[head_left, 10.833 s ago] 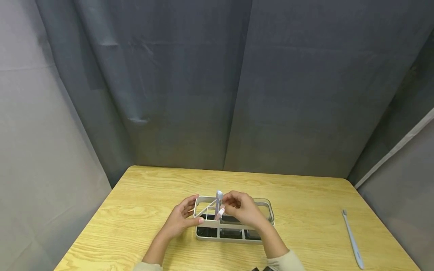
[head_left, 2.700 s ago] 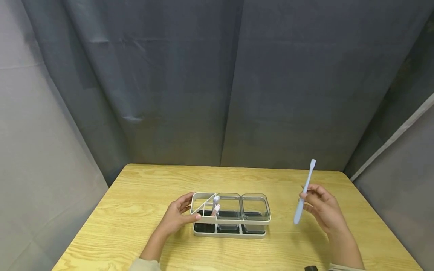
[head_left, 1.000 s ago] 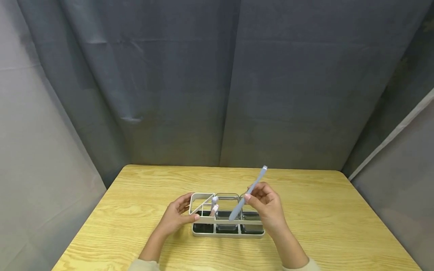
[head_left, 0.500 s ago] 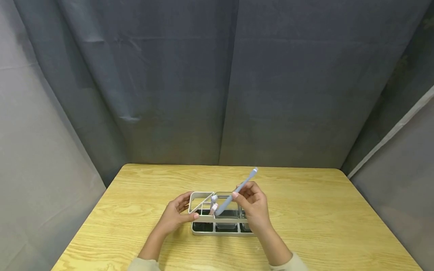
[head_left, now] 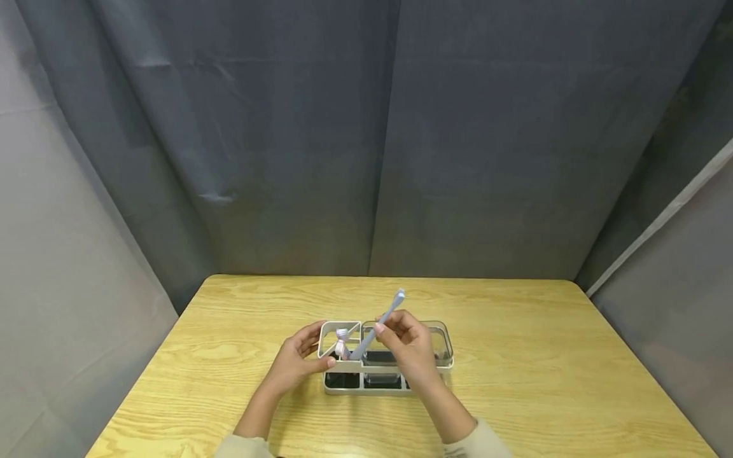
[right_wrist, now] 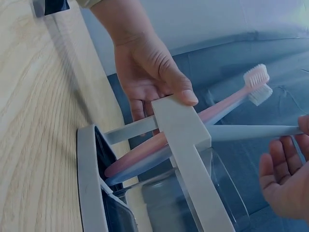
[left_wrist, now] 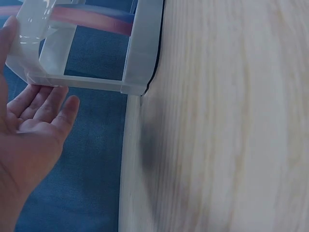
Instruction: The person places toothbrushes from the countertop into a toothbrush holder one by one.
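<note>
In the head view, a cream toothbrush holder (head_left: 372,368) with a black-lined base stands at the table's front middle. My left hand (head_left: 293,364) grips its left end, thumb on the front rail, fingers behind. My right hand (head_left: 415,350) pinches a light blue toothbrush (head_left: 392,310) by its handle, bristle head up and leaning right. Its lower end is at the divided compartment's right edge; the right wrist view shows it behind the frame, so I cannot tell how deep. A pink toothbrush (right_wrist: 224,106) and a pale bluish-purple toothbrush (right_wrist: 260,95) lean together inside that compartment.
Clear cups (head_left: 443,343) sit in the holder's middle and right places, partly behind my right hand. Wood-grain table (head_left: 544,369) surrounds the holder. Grey curtains (head_left: 286,159) hang behind the table and at both sides.
The light blue toothbrush, first lying on the table at right, was picked up by my right hand and carried left to the holder. The two standing toothbrush heads have shifted left. My left hand stays.
</note>
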Tool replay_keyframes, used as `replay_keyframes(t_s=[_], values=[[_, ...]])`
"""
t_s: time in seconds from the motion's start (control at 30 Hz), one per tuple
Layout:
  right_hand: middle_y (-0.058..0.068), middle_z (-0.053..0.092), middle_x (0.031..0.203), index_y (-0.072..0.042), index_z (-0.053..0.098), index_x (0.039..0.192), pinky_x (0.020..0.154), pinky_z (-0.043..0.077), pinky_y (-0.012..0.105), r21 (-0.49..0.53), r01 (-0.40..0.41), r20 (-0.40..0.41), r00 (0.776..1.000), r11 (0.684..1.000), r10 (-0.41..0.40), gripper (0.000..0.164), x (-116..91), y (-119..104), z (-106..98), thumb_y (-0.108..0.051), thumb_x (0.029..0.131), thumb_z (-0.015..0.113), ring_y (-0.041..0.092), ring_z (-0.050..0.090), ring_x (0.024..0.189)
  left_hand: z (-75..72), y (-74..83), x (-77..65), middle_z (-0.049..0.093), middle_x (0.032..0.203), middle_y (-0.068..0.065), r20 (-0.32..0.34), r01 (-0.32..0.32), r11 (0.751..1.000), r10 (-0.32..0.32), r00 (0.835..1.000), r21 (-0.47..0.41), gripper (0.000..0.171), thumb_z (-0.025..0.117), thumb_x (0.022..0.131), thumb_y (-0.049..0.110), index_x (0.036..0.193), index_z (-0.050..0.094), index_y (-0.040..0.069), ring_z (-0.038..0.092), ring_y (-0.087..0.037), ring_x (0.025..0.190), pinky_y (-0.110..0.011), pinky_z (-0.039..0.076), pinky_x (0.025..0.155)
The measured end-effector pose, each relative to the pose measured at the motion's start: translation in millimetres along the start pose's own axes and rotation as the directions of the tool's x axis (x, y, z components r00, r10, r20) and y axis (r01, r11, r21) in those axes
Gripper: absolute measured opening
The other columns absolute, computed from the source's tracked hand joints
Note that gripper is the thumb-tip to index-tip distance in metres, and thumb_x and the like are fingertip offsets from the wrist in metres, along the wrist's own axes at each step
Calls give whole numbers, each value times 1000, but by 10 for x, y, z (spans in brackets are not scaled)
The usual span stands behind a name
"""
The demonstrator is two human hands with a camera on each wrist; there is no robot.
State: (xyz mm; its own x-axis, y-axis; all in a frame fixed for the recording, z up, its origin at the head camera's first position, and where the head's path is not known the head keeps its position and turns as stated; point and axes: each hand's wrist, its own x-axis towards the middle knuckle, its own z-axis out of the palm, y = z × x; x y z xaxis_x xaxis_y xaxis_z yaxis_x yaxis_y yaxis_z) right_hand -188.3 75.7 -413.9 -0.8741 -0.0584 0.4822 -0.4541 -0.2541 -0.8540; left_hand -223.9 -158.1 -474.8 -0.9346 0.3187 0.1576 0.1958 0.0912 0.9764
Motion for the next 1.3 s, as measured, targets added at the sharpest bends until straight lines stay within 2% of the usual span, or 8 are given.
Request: replay_keyframes(t_s=[0.13, 0.3, 0.5, 0.73, 0.9, 0.97, 1.1, 1.3], values=[[16, 62, 89, 11, 59, 91, 70, 52, 23, -80, -18, 37, 999, 997, 21, 13, 36, 28, 12, 0, 87, 63, 14, 58, 78, 2, -11, -4, 50, 131, -17, -7, -15, 1000, 15, 1000, 6, 73, 80, 73, 9, 136, 44, 4, 45, -31, 122, -42, 33, 104], [20, 59, 86, 9, 60, 91, 64, 51, 22, -116, -42, 76, 996, 992, 51, 13, 53, 77, 17, -1, 84, 66, 15, 57, 74, 7, -17, -14, 50, 131, -18, 0, -15, 1000, 15, 1000, -1, 72, 80, 73, 9, 135, 44, 3, 45, -32, 122, -44, 32, 104], [16, 58, 82, 7, 61, 89, 63, 51, 24, -164, -94, 111, 987, 982, 113, 11, 68, 104, 13, 0, 83, 67, 15, 55, 70, 7, -25, -8, 50, 130, -19, -3, -28, 1000, 28, 1000, 0, 71, 79, 73, 7, 135, 44, 2, 45, -33, 121, -44, 33, 103], [13, 61, 82, 5, 62, 86, 57, 46, 22, -294, -131, 208, 958, 947, 198, 5, 56, -26, 29, 1, 85, 65, 13, 53, 66, 16, 27, -19, 48, 132, -18, 3, 8, 1000, -8, 1000, -12, 74, 79, 73, 6, 137, 42, 2, 43, -33, 122, -44, 32, 104], [13, 59, 77, 9, 60, 83, 57, 48, 24, -346, -112, 297, 929, 931, 222, 9, 45, -147, 49, 2, 84, 65, 19, 54, 67, 43, 183, -70, 46, 133, -23, 22, 22, 999, -21, 1000, -30, 74, 78, 74, 4, 137, 39, -4, 41, -37, 123, -48, 30, 104], [14, 59, 76, 6, 61, 82, 57, 48, 24, -340, -102, 323, 921, 935, 218, 8, 51, -144, 40, 0, 83, 66, 21, 54, 67, 50, 165, -68, 46, 133, -22, 18, 16, 999, -16, 1000, -30, 74, 78, 74, 6, 137, 40, -2, 42, -36, 123, -47, 30, 104], [13, 59, 74, 1, 62, 78, 55, 46, 22, -335, -81, 346, 916, 939, 203, 7, 69, -99, 6, 1, 82, 67, 18, 53, 65, 55, 146, -54, 46, 134, -21, 19, 4, 999, -4, 1000, -32, 73, 78, 74, 6, 137, 40, -1, 41, -36, 123, -47, 30, 104], [13, 59, 73, 3, 61, 78, 53, 45, 20, -364, -56, 359, 913, 930, 195, 9, 76, -91, 4, 10, 79, 66, 17, 53, 64, 61, 274, -75, 44, 134, -23, 31, 18, 999, -17, 999, -30, 75, 77, 75, 4, 137, 38, -4, 40, -38, 124, -48, 29, 104]])
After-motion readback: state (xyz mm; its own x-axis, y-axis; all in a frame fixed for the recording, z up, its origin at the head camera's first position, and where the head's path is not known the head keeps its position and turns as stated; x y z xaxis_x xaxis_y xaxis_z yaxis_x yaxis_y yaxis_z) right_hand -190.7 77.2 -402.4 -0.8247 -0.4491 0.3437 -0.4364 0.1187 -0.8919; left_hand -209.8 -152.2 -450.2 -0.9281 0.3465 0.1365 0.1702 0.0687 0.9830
